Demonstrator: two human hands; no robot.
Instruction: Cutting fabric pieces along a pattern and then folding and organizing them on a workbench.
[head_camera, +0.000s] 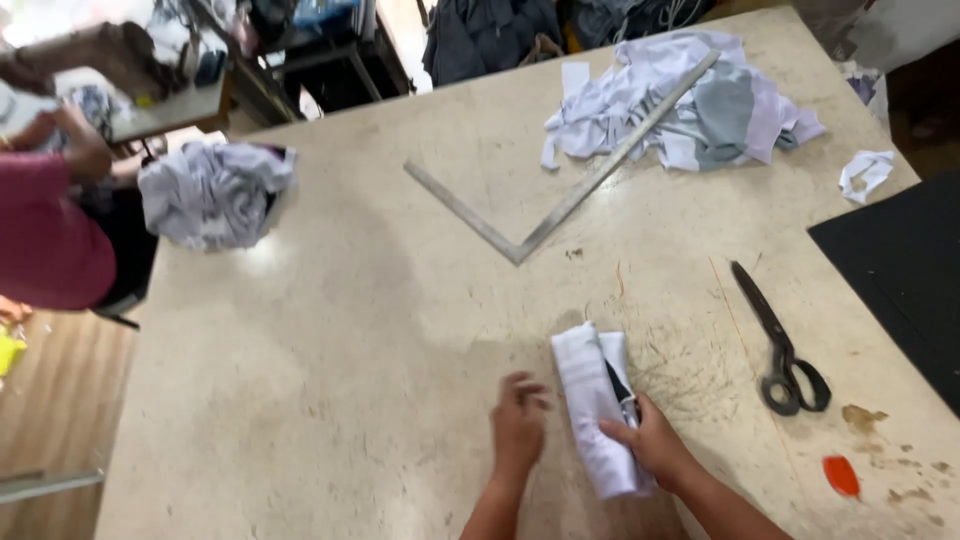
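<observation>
A rolled white cloth (598, 405) is gripped at its near end by the right hand (655, 440) on the desk (330, 380). The left hand (519, 425) is held open just left of the cloth. Black scissors (782, 340) lie right of the right hand, and a metal square (560, 190) lies beyond both hands.

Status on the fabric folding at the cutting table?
Done: the white folded fabric bundle is already rolled narrow. In hand: right hand grips it; left hand rests on the scratched beige table beside it. Left: the loose white-and-grey fabric pile under the metal L-square ruler lies unfolded.
</observation>
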